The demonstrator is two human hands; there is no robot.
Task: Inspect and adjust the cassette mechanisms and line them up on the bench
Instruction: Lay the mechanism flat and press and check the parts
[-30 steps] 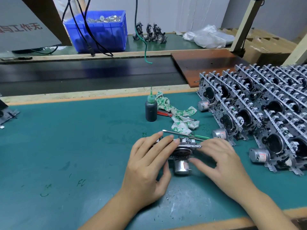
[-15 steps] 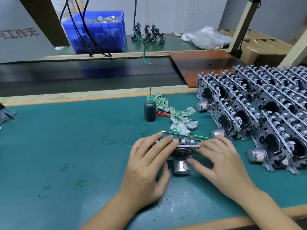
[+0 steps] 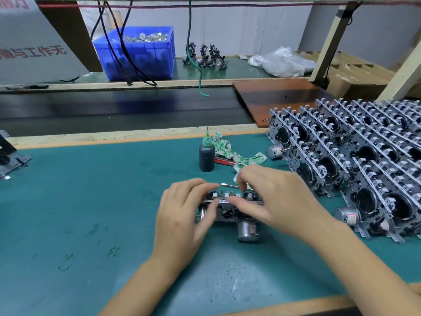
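— So how far along is it, would you say?

— Well along, I'd judge. The big block of finished mechanisms (image 3: 355, 160) stands in leaning rows at the right of the green bench (image 3: 91, 201), several rows deep, packed close. One more mechanism (image 3: 227, 210) lies in the middle of the bench, just in front of the person and well apart from the rows, so it has not been lined up yet. A few more sit on the far shelf (image 3: 206, 57), and whether those are waiting I cannot tell.

— And the hands?

— The left hand (image 3: 184, 215) grips the left end of that mechanism, fingers curled over its top edge. The right hand (image 3: 273, 199) is at the right end, thumb lying along the front strip; its fingers are bent above the top and blurred, so whether they pinch a part I cannot tell.

— What differs from a moment ago?

— The mechanism has been turned: its long toothed strip now faces the person, the round motor (image 3: 247, 229) sticking out lower right. The right hand has lifted from flat beside it to over it. The camera has come closer and tilted up. The dark bottle (image 3: 206, 156), the rag (image 3: 227, 151) and the thin tool (image 3: 234, 186) lie as before.
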